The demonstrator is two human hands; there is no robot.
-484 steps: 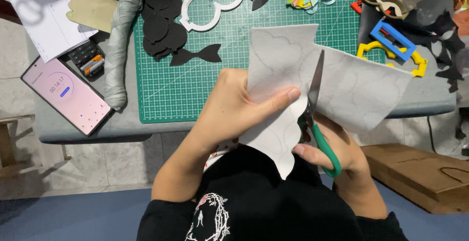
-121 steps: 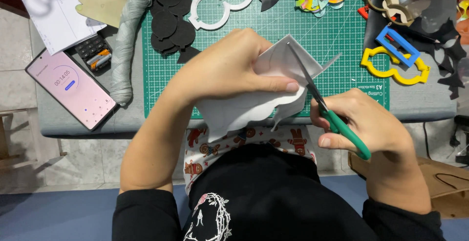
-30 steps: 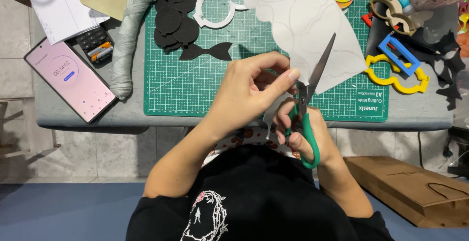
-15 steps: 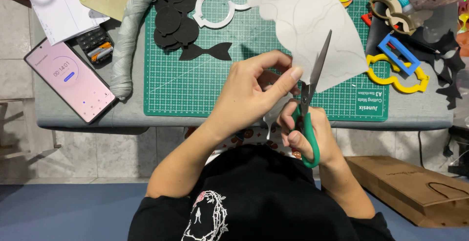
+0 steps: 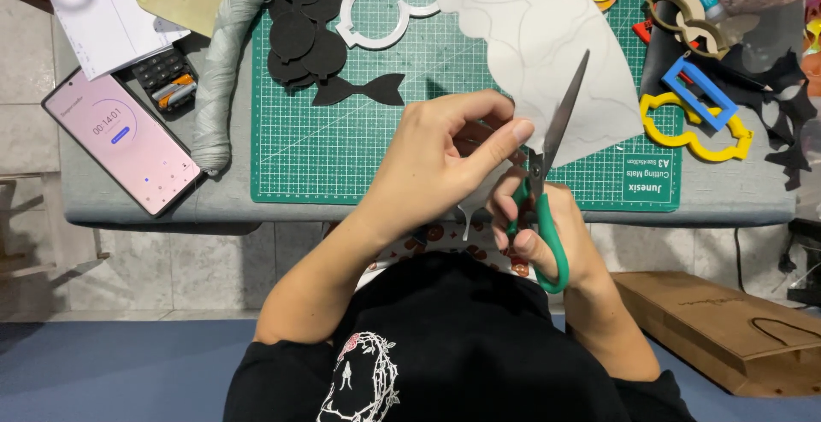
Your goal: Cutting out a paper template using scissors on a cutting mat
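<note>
My left hand [image 5: 440, 153] pinches the lower edge of a grey sheet [image 5: 547, 54] with faint drawn curves, holding it up over the green cutting mat [image 5: 342, 144]. My right hand [image 5: 547, 234] grips green-handled scissors [image 5: 546, 191], whose blades point up and away across the sheet. A thin grey strip [image 5: 470, 217] hangs down from the sheet between my hands.
On the mat lie black cut shapes [image 5: 308, 33], a black fish-tail piece [image 5: 359, 90] and white rings [image 5: 385, 3]. A phone [image 5: 122, 141] showing a timer lies at the left, beside a grey roll [image 5: 227, 63]. Yellow [image 5: 697, 135] and blue [image 5: 699, 93] frames sit at the right. A brown paper bag [image 5: 727, 328] stands on the floor.
Over the last second both hands stay almost still; the scissors' blades tilt slightly. Earlier, the sheet was turned and held lower, closer to my body.
</note>
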